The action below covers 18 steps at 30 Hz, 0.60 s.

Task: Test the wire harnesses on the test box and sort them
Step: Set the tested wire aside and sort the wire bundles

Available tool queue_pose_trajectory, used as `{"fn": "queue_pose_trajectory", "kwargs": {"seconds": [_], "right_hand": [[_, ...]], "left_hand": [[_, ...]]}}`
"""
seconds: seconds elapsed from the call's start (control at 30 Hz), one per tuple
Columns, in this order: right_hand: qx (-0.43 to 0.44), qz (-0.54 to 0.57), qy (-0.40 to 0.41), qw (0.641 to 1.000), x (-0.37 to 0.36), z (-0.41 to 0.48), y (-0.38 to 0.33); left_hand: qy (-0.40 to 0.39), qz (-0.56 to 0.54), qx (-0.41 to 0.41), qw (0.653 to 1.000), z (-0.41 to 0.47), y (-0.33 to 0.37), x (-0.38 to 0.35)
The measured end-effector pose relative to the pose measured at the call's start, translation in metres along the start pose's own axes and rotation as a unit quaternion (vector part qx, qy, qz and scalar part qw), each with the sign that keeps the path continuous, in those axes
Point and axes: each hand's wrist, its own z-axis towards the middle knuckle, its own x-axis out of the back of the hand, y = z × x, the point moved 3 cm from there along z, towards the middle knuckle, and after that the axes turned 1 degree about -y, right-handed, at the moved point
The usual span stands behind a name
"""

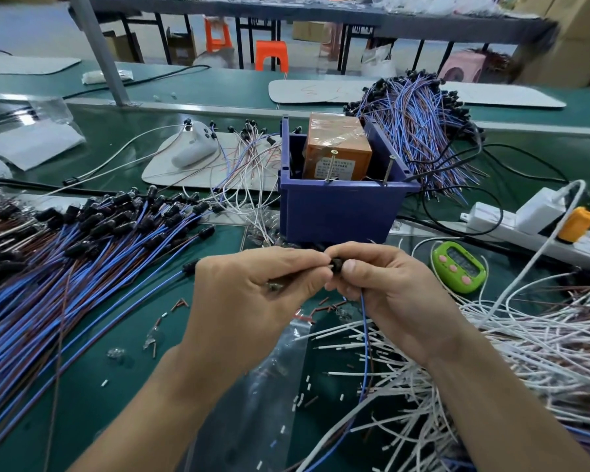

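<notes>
Both hands meet just in front of the blue bin (341,212). The left hand (252,294) and the right hand (392,294) each have their grip clamped, thumb against fingertips, on one small black connector (336,265). Its blue wire (363,335) hangs below the right palm toward the white wire pile (508,369) on the worktop (89,420). The step in hand looks like readying this harness end for testing. It should go best with the pinch on the connector body, not the thin wire, and the leads brought squarely to the two screws (331,166) standing at the bin's near wall, which seem to serve as contacts. The bin holds the orange test box (336,148), taped over and filling most of it. A flat clear bag (252,396) lies under the wrists; its contents cannot be made out. Blue-and-brown harnesses (65,274) lie heaped at left, with a second heap (419,131) behind the bin at right.
</notes>
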Motion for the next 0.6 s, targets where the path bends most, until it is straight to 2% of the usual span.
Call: {"fn": "queue_pose_trajectory", "kwargs": {"seconds": [0.2, 0.4, 0.5, 0.6], "right_hand": [[0.008, -0.020, 0.010, 1.000, -0.003, -0.001, -0.003], [-0.011, -0.065, 0.022, 0.998, -0.001, -0.001, 0.001], [-0.007, -0.060, 0.021, 0.998, -0.001, -0.001, 0.001], [0.001, -0.058, 0.019, 0.998, 0.001, -0.001, 0.002]], "left_hand": [[-0.017, 0.047, -0.014, 0.999, -0.001, 0.002, -0.002], [0.003, 0.035, 0.011, 0.999, -0.005, -0.003, -0.003], [0.007, 0.014, 0.044, 0.999, -0.005, -0.005, -0.006], [0.002, -0.035, 0.113, 0.993, -0.004, -0.010, -0.009]]}}
